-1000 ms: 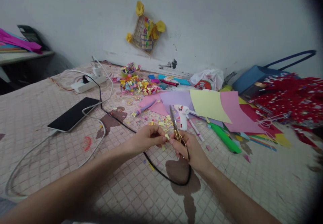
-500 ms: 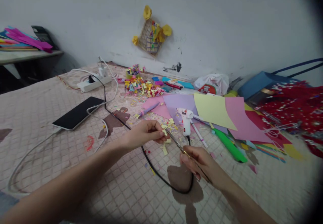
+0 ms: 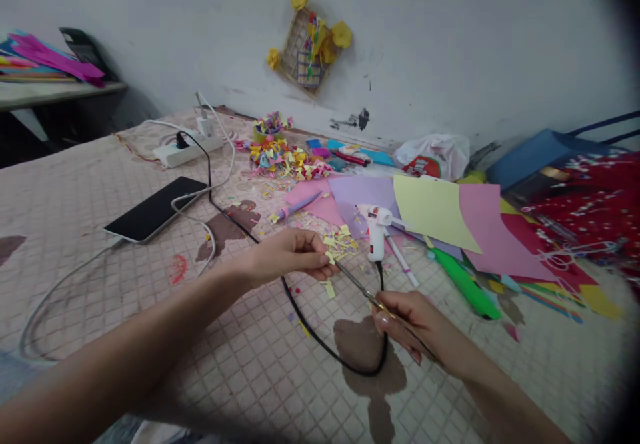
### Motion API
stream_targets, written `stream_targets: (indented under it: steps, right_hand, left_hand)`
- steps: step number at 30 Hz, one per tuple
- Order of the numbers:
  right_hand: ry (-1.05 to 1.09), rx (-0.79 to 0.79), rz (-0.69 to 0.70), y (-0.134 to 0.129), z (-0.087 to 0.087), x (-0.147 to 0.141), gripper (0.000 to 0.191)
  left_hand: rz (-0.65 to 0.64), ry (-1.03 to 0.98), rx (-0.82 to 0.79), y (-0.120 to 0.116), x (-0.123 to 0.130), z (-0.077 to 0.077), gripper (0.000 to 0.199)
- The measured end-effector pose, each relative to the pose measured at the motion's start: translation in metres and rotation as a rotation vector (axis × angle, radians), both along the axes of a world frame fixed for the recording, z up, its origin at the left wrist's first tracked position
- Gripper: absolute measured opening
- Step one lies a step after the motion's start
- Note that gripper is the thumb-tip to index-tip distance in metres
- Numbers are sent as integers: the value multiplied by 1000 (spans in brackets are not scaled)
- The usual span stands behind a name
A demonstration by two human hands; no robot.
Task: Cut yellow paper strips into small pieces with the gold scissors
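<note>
Scissors (image 3: pixel 369 295) sit in the right hand (image 3: pixel 431 325), whose fingers curl round the handles, blades aimed towards half past ten. Their tip is close to a pale yellow paper scrap (image 3: pixel 330 257) that the left hand (image 3: pixel 293 255) pinches between thumb and fingers; whether they touch is unclear. Yellow clippings (image 3: pixel 343 241) lie between two and three o'clock from the left hand, the glue gun (image 3: pixel 377 237) at eleven from the right.
</note>
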State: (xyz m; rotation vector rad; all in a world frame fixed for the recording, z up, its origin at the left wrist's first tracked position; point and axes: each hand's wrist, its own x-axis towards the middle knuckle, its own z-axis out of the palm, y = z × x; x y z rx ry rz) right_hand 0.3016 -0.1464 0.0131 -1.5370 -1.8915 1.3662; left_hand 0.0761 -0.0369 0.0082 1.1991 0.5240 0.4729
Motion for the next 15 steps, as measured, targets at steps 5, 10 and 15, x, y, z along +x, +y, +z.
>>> stream_targets:
  steps: [5,10,15]
  right_hand:
    - [-31,10,12,0,1,0,40]
    - [-19,7,2,-1,1,1,38]
    - [-11,-12,1,-1,-1,2,37]
  left_hand:
    - [-23,4,11,1,-1,-2,16]
    - [-19,22,21,1,0,-1,17]
    - [-25,25,17,1,0,-1,16]
